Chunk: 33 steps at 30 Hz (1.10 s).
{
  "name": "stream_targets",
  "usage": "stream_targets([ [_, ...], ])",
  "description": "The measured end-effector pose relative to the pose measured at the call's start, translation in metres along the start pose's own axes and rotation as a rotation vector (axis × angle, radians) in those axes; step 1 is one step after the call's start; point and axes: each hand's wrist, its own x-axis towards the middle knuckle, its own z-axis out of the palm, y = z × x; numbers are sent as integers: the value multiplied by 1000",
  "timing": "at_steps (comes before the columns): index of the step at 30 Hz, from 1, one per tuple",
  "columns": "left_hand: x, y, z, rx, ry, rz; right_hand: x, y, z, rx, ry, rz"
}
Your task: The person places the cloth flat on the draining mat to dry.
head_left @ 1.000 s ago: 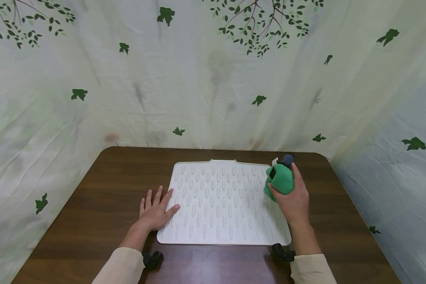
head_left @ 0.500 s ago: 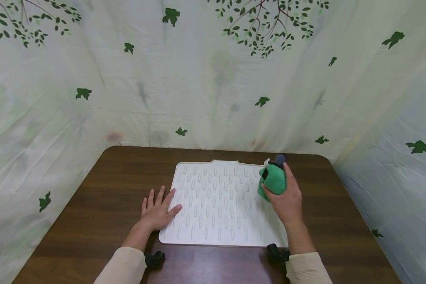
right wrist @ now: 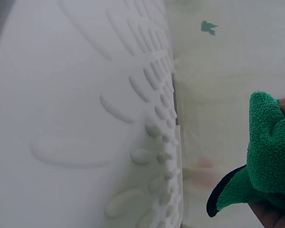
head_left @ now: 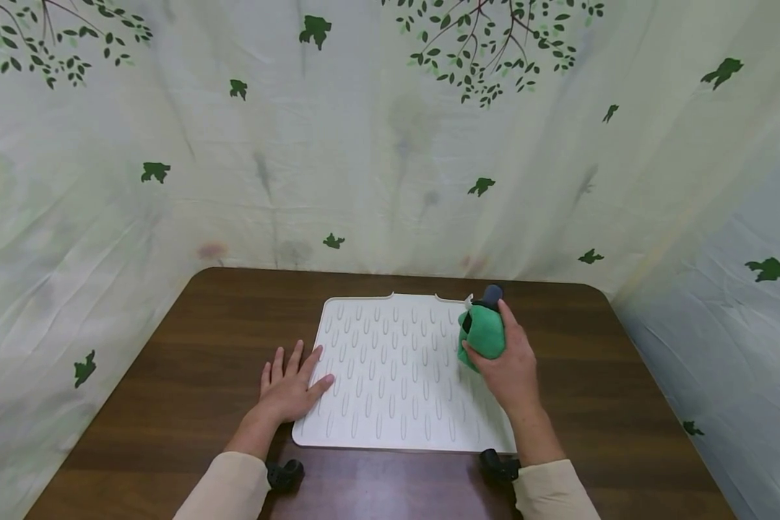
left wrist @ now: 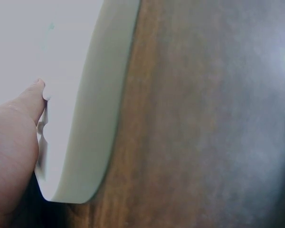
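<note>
A white draining board (head_left: 390, 426) with rows of raised oval ridges lies on the table. My left hand (head_left: 289, 396) rests spread at its left edge, thumb over the rim; in the left wrist view the thumb (left wrist: 31, 99) touches the board's side. With my right hand (head_left: 513, 368) I grip a bunched green towelling cloth (head_left: 485, 332) over the board's right part. Dark trim and a blue-grey round bit stick out at the cloth's top. The right wrist view shows the fluffy cloth (right wrist: 273, 147) between fingers; whether it touches the board I cannot tell.
The brown wooden table (head_left: 234, 318) extends around the board on all sides. A pale curtain (head_left: 377, 144) with leaf prints hangs behind the table and along its sides. Each wrist wears a black camera mount (head_left: 286, 475).
My right hand has moved left with the green cloth, from the board's right edge further in over it. The left hand stays in place on the board's edge.
</note>
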Motion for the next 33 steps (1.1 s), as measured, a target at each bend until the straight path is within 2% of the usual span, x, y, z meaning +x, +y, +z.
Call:
stream_targets([
  [9, 0, 0, 0, -2, -2, -2, -2, -8, 7, -15, -32, -7],
  [14, 0, -1, -1, -6, -7, 7, -3, -10, 10, -10, -15, -66],
  [20, -1, -1, -2, -8, -13, 6, -2, -9, 15, -6, -16, -97],
  [26, -1, -1, -2, -3, -15, 1, -1, -10, 24, 6, 19, -153],
  [33, 0, -1, -1, 7, -10, -1, -2, -14, 30, 5, -2, -143],
])
